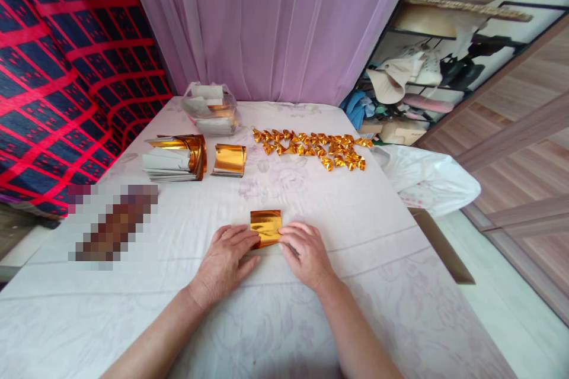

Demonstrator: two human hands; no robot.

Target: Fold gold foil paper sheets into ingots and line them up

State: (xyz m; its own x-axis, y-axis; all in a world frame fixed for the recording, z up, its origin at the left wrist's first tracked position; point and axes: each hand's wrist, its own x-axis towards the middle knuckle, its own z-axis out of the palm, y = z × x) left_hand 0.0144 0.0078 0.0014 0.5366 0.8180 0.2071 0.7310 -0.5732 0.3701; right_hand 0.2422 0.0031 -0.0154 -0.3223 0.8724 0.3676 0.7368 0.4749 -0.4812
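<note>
A small sheet of gold foil paper [266,226] lies on the patterned white tablecloth in front of me. My left hand [229,260] rests flat at its left side, fingers stretched out, fingertips on the lower left edge and thumb apart. At the opposite edge, the curled fingers of my right hand [306,251] grip the foil paper's lower right corner. Beyond my hands sits a short stack of gold foil sheets [230,159]. Left of it stands a larger fanned stack of foil paper [171,160], with white backs showing. Several folded gold foil pieces [320,143] are lined up in rows at the back right.
A clear plastic bag [211,109] with more foil paper stands at the table's far left. A blurred-out item [115,225] lies near the left edge. Purple curtains [271,23] hang behind the table. On the right are a white plastic bag [435,177] and a loaded shelf [413,80].
</note>
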